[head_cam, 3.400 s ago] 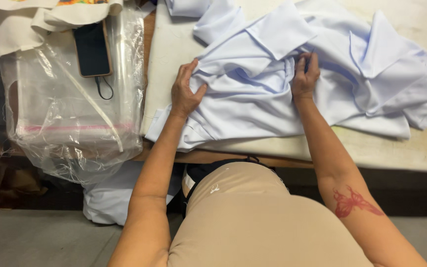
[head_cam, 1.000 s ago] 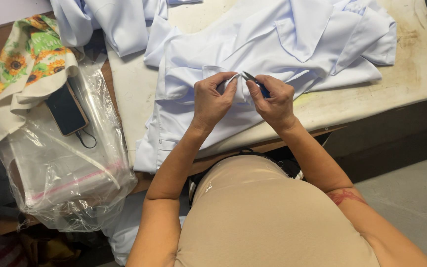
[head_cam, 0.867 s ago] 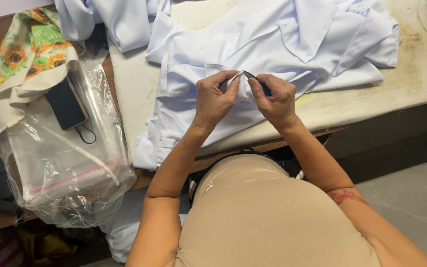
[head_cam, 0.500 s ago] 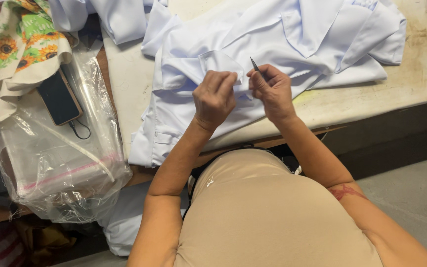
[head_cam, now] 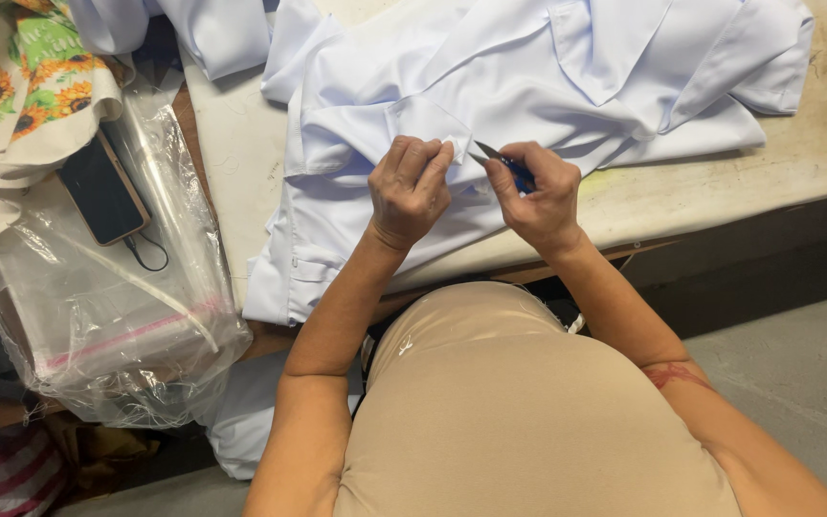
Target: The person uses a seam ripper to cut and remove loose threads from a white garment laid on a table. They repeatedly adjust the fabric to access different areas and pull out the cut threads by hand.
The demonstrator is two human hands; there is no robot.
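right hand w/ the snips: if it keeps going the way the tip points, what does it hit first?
Likely the pinched shirt fold held by the left hand. The right hand aims the snips up-left at it; the gap looks small, depth unclear.

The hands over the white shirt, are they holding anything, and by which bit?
The right hand holds small blue snips by the handle. The left hand pinches a fold of the white shirt with its fingers.
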